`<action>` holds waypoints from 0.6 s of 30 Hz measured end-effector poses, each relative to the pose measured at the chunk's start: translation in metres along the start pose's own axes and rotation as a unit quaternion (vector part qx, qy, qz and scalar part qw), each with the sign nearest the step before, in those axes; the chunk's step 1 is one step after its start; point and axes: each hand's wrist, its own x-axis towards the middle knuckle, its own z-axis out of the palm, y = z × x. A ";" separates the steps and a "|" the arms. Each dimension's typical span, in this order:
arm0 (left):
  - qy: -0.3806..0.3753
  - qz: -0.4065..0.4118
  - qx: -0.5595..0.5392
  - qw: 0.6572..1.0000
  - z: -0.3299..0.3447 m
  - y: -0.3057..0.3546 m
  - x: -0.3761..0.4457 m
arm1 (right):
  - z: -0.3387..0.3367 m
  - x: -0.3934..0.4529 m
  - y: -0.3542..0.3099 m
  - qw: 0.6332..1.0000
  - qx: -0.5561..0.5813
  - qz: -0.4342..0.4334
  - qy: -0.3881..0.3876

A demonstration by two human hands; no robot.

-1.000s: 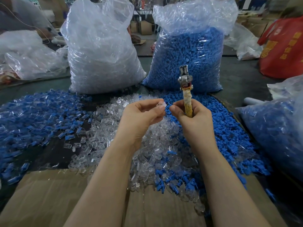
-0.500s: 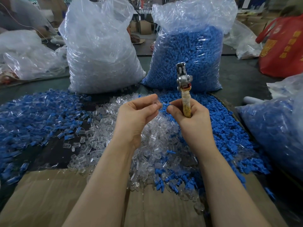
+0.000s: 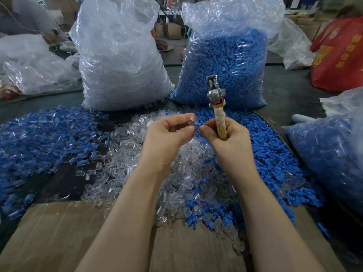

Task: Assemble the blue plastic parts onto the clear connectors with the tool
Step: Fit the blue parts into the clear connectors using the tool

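**Blue part now showing between parted hands**

Left hand (image 3: 169,134) pinching clear connector (image 3: 191,122); right hand (image 3: 227,138) gripping upright tool (image 3: 217,107), fingertips holding blue part (image 3: 197,125). Below, cluttered tabletop (image 3: 64,179); behind, two stuffed bags (image 3: 121,55).

— What are you holding up over the table?

— In your right hand (image 3: 228,140) you grip the tool with the yellowish wrapped handle and grey metal head (image 3: 215,99), upright, head at the top. Between that thumb and forefinger sits one small blue plastic part (image 3: 197,124).

— And your left?

— Your left hand (image 3: 167,138) pinches a small clear plastic connector (image 3: 191,122), just beside the blue part; whether they touch, you cannot tell.

— The stock?

— A heap of loose clear connectors (image 3: 125,163) lies below your hands, loose blue parts (image 3: 271,158) to its right.
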 end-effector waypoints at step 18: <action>0.035 0.050 0.098 0.993 0.006 -0.002 -0.001 | 0.001 0.001 0.000 1.000 -0.026 0.013 0.003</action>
